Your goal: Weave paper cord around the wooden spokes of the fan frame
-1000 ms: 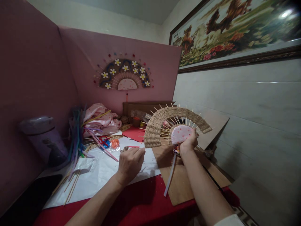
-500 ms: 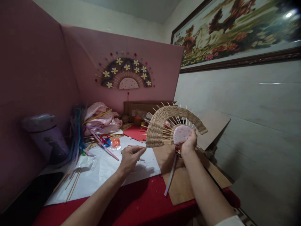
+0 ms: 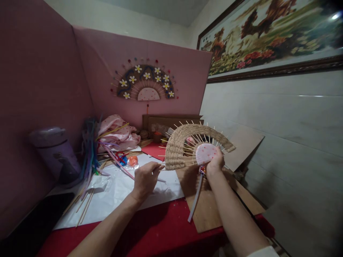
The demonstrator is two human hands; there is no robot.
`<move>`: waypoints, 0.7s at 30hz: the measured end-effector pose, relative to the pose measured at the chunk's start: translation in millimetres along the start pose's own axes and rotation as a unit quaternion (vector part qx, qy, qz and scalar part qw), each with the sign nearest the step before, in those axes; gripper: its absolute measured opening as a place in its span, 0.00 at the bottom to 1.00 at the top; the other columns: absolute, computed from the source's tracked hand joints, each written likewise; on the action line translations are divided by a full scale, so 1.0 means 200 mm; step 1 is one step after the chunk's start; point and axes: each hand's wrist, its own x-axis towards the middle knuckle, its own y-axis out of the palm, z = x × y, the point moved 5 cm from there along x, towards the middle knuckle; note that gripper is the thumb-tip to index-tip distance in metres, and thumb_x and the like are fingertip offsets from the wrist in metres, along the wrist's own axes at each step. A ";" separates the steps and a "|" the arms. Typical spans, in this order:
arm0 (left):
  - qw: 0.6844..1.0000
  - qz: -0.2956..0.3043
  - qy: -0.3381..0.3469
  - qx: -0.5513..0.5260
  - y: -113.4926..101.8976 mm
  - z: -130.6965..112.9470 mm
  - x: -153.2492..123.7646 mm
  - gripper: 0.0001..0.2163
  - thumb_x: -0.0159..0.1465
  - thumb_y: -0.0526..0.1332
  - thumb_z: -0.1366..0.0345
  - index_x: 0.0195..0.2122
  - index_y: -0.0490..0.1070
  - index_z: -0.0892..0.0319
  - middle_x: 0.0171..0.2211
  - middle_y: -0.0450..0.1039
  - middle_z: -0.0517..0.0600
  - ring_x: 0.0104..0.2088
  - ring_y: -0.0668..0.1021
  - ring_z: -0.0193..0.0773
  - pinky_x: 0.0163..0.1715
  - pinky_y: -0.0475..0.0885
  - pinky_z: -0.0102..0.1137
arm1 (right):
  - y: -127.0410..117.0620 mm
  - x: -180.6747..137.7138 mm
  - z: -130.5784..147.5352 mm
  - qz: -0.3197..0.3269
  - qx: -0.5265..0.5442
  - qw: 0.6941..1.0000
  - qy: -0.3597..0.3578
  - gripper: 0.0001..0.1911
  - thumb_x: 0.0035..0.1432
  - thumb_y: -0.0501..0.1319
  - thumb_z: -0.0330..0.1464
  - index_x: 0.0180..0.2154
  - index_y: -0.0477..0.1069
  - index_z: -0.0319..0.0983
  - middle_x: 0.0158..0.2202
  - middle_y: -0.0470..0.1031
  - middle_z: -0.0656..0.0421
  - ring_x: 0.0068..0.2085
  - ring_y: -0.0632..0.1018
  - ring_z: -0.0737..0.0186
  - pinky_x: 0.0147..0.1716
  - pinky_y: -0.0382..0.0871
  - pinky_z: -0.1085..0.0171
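My right hand [image 3: 215, 163] is closed round the pink dotted centre of a woven fan [image 3: 174, 150] and holds it up over the table. The fan is a half ring of tan twisted cord on thin sticks, whose tips poke out along its outer edge. At its lower left corner, my left hand [image 3: 146, 178] is closed, thumb and fingers pinching the end of a stick that juts from the weave. Below the centre hang a small beaded piece [image 3: 202, 170] and a pale ribbon-like strip [image 3: 196, 200].
A decorated fan with white flowers [image 3: 147, 76] hangs on the pink panel behind. Fuzzy craft stems [image 3: 92, 153], pink dotted cloth [image 3: 118, 134] and loose sticks [image 3: 87, 207] lie at left beside a purple container [image 3: 57, 157]. Brown cardboard [image 3: 206, 210] lies under the fan.
My left hand has turned and closed at the stick end by the fan's lower left corner. The fan has shifted slightly left and down in view, still in my right hand.
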 end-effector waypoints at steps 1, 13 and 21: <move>1.000 -0.009 0.014 0.013 -0.01 0.00 0.00 0.08 0.60 0.57 0.63 0.28 0.72 0.60 0.26 0.75 0.50 0.27 0.75 0.34 0.28 0.63 0.27 | 0.00 -0.01 0.00 -0.003 0.004 1.000 0.003 0.13 0.49 0.58 0.41 0.28 0.64 0.36 0.25 0.70 0.62 0.26 0.73 0.66 0.25 0.70 0.64; 0.946 -0.064 0.226 0.224 -0.11 -0.11 0.02 0.14 0.60 0.57 0.63 0.19 0.65 0.60 0.17 0.66 0.46 0.21 0.68 0.33 0.23 0.55 0.31 | 0.01 0.00 0.00 -0.019 0.000 1.000 0.014 0.11 0.50 0.58 0.38 0.25 0.62 0.37 0.20 0.69 0.64 0.22 0.73 0.66 0.22 0.70 0.65; 0.936 -0.031 0.262 0.232 -0.09 -0.14 0.02 0.11 0.61 0.56 0.66 0.21 0.65 0.59 0.19 0.65 0.47 0.23 0.66 0.34 0.24 0.54 0.31 | 0.03 -0.03 -0.01 0.016 0.006 0.999 0.036 0.10 0.52 0.56 0.36 0.24 0.61 0.38 0.17 0.69 0.64 0.19 0.72 0.67 0.18 0.69 0.67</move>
